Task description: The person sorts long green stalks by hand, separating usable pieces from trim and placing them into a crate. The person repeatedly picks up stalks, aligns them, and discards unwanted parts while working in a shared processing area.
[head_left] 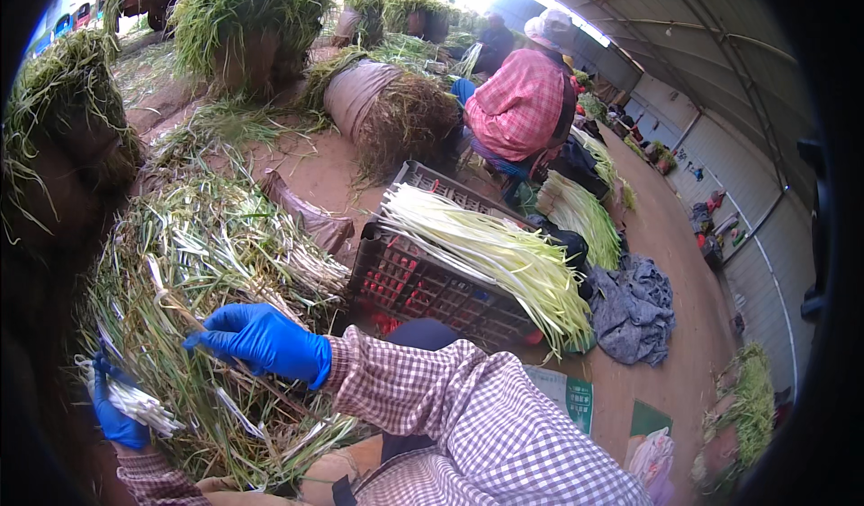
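My left hand (116,411), in a blue glove, is closed around a small bunch of white stalks (142,401) at the lower left. My right hand (273,345), gloved in the same blue, pinches a long thin brownish stalk (177,305) that slants past its fingers. Both hands are over a large loose heap of untrimmed green-and-white stalks (209,236). To the right of the heap stands a black plastic crate (432,286). Across its top lies a thick layer of clean white-to-yellow-green stalks (482,239), their leafy ends hanging over the far side.
A crumpled grey cloth (631,307) lies beyond the crate. A person in a pink checked top (516,107) sits ahead, near another stack of cleaned stalks (584,219). Large wrapped bundles (246,33) stand behind the heap, and one bundle (398,111) lies on its side.
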{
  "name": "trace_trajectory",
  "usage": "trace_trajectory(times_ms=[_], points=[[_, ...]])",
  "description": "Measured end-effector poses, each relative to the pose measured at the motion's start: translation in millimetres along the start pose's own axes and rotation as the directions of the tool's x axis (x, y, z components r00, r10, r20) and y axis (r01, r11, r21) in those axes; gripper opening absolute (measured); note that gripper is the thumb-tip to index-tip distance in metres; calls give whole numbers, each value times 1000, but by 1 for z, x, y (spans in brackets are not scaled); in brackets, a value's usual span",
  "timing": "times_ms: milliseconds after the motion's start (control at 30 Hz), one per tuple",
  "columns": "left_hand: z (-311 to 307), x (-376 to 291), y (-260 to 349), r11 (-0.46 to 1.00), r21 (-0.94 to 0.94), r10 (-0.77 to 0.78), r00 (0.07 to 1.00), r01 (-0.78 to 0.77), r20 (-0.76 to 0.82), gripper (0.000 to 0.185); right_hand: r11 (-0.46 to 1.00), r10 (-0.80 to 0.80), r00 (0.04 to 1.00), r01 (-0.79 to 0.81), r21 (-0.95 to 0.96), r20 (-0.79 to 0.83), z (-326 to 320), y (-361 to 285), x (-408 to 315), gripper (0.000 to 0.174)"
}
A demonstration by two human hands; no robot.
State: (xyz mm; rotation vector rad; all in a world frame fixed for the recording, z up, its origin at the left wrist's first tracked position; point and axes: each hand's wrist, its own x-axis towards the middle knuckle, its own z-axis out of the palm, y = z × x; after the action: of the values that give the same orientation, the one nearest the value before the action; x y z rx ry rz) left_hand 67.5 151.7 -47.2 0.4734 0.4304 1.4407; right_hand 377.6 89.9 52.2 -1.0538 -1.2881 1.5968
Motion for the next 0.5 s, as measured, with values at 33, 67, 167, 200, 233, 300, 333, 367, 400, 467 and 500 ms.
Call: trace_trajectory(times_ms=[33,67,167,200,233,300,333,367,400,467,500], points=[[2,1,-1,999,-45,3,974,-14,-228,24,993,-106,994,105,52,24,-6,-10,-8,24],[4,-2,-3,997,-58,-42,999,44,25,25,994,-96,995,96,60,-9,-14,-16,-11,26],[11,-10,-3,982,-172,-86,996,84,-8,30,997,-33,999,31,75,31,-25,-11,2,33],[16,-15,-3,983,-160,-96,995,92,-18,27,979,197,980,-196,54,-15,-22,-3,8,34],[21,-18,-5,960,-244,-137,990,137,18,21,960,261,963,-266,-91,-67,-21,4,10,32],[32,-27,-4,932,-325,-171,985,158,-12,17,943,313,948,-318,-95,-65,-23,16,7,29],[38,-32,-2,923,-348,-177,984,163,-9,19,973,214,976,-217,-76,-43,-20,25,11,28],[43,-34,-2,910,-373,-192,981,182,10,20,990,144,990,-144,7,-5,-22,30,7,27],[48,-37,-2,897,-401,-184,982,188,48,30,988,149,989,-150,-32,-25,-20,37,10,27],[56,-40,-2,919,-343,-201,979,196,21,43,987,124,992,-126,-97,-29,-15,49,9,27],[59,-41,-3,903,-367,-224,974,224,44,46,988,92,995,-94,-121,-23,-12,56,9,27]])
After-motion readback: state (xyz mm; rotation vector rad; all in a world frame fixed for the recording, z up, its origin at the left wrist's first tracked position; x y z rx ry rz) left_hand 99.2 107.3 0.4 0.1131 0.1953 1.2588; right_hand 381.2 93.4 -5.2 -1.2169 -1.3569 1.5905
